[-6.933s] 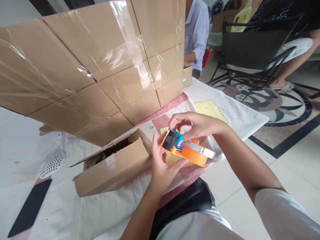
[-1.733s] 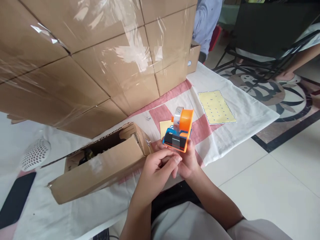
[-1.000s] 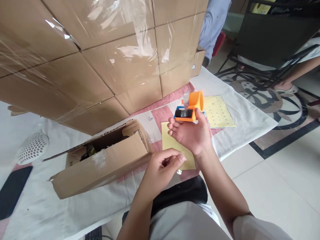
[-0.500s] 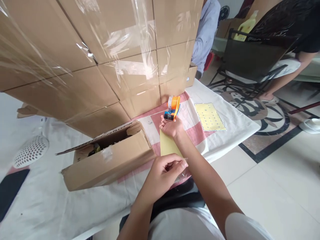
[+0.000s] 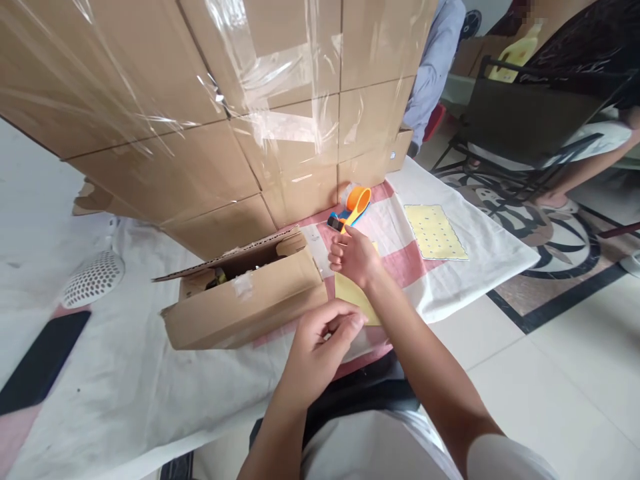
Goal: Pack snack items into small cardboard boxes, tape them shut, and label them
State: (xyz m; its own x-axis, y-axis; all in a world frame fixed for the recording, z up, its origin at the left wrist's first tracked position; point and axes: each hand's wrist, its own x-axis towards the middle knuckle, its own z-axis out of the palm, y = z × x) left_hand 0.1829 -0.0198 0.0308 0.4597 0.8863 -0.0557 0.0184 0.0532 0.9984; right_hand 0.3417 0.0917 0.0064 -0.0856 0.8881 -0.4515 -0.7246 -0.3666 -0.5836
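Note:
My left hand [image 5: 327, 343] is in a pinch at the front of the table, thumb against forefinger. A piece of clear tape seems to be at its fingertips, hardly visible now. My right hand [image 5: 356, 257] is turned palm inward beyond it, fingers loosely curled and apart, thumb end close to the tape dispenser [image 5: 358, 202]. Whether they touch I cannot tell. The dispenser is orange and blue with a black front end. Under my right hand lies a plain yellow sheet of paper [image 5: 356, 295], partly hidden by both hands.
An opened cardboard box [image 5: 250, 310] stands to the left. Stacked, film-wrapped cartons [image 5: 295, 143] rise behind. A patterned yellow paper [image 5: 436, 232] lies to the right. A phone [image 5: 45, 360] and a perforated white object [image 5: 94, 279] are far left. Another person sits on a chair [image 5: 520, 123].
My view has swung left, so things appear farther right. The dispenser is turned differently, and my right hand's fingers now sit lower beside it. My left hand keeps its pinch.

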